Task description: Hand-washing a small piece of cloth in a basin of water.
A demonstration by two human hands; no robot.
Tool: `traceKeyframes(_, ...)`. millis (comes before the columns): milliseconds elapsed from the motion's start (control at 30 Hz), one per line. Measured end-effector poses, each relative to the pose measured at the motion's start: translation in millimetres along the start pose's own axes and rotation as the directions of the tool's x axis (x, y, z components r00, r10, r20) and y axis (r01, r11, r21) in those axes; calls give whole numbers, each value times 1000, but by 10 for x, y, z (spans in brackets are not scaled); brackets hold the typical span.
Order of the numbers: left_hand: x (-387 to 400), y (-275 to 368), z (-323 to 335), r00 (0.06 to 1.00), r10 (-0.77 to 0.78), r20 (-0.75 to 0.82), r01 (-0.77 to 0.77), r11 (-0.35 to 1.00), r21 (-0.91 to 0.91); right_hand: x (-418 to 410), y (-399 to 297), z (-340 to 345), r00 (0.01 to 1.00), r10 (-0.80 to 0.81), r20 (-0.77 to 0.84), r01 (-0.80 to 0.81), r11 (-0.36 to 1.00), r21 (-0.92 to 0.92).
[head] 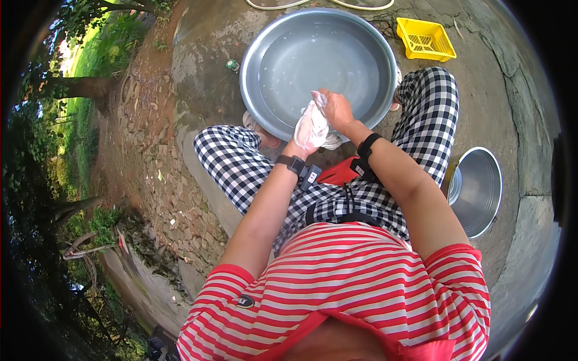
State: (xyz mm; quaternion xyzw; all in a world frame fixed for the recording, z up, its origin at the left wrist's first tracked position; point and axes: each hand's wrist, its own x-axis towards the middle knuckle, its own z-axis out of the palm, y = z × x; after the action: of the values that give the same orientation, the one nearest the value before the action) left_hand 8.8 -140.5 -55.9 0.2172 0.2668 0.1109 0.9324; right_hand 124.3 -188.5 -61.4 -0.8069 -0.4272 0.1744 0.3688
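Note:
My left hand (311, 128) is coated in white lather over its back and fingers, near the front rim of a large round metal basin (249, 106). My right hand (335, 108) bends over the tips of the left fingers, with lather on its own fingers. Whether either palm encloses something is hidden. A crumpled whitish cloth-like thing (333, 141) shows just beside the left hand, by the rim; I cannot tell if the hand holds it. Cloudy water (323, 58) with a few specks of foam lies in the basin, which sits between my feet.
A yellow plastic basket (426, 39) stands beyond the basin at the right. An upturned-sideways metal bucket (476, 194) is by my right hip. A small green item (232, 65) lies left of the basin, and a pale hose (280, 6) behind it. Brick paving (180, 180) borders the concrete.

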Motion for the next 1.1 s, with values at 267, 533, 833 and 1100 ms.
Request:
traceKeyframes(267, 34, 151, -336, 960, 123, -252, -127, 992, 0, 259, 88, -265, 826, 425, 370, -455, 115, 883)
traceKeyframes(533, 105, 92, -676, 838, 150, -526, -125, 989, 83, 331, 173, -374, 880, 181, 439, -395, -232, 889)
traceKeyframes(833, -32, 140, 63, 916, 355, -187, -218, 831, 512, 292, 269, -276, 880, -7, 474, -465, -208, 860)
traceKeyframes(1100, 15, 122, -158, 965, 185, -188, -135, 958, 253, 266, -13, -430, 880, 116, 460, -474, 175, 863)
